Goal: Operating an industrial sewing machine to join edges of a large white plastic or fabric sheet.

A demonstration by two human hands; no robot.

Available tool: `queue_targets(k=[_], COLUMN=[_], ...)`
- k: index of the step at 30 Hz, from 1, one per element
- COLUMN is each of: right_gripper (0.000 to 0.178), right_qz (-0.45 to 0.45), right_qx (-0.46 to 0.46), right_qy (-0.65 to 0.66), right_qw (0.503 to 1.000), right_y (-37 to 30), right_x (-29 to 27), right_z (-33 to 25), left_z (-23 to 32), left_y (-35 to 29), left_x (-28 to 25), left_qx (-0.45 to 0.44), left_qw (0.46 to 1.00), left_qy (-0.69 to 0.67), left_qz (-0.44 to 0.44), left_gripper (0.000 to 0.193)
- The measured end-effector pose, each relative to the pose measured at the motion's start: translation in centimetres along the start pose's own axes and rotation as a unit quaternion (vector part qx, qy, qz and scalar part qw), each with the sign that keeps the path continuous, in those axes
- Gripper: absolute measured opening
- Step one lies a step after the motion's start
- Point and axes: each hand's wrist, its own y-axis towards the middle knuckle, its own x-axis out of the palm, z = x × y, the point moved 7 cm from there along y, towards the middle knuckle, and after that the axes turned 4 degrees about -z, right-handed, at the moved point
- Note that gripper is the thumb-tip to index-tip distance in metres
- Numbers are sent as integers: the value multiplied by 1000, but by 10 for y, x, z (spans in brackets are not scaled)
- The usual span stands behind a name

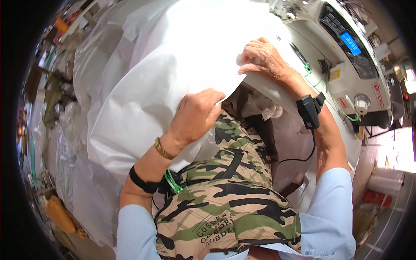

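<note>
White fabric point(143, 95), spread leftward, is pinched by closed fingers of left hand point(195, 113) and right hand point(265, 60), edge slanting far-right.

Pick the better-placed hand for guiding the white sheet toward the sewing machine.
Probably the right hand: it holds the white sheet nearer the sewing machine; the left hand holds it farther away.
</note>
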Motion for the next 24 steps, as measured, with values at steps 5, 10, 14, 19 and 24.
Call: queue_targets(k=[5,10,14,19,24], right_gripper=[49,52,50,62,85], right_qz=[0,75,78,50,59], right_qx=[47,160,190,218,211], right_qy=[-25,-126,-89,-71,-53], right_qw=[999,976,975,972,974], right_y=[-4,-14,-26,-34,-39], right_x=[-7,-12,-14,-14,-8], right_z=[27,33,31,31,39], left_z=[6,10,10,5,-2], left_y=[5,15,23,36,63], left_x=[16,29,33,29,30], left_qx=[56,98,106,122,113], left_qw=[998,992,987,983,976], left_qy=[32,61,82,116,160], left_qz=[-23,-59,-84,-75,-97], left_gripper=[16,11,6,7,9])
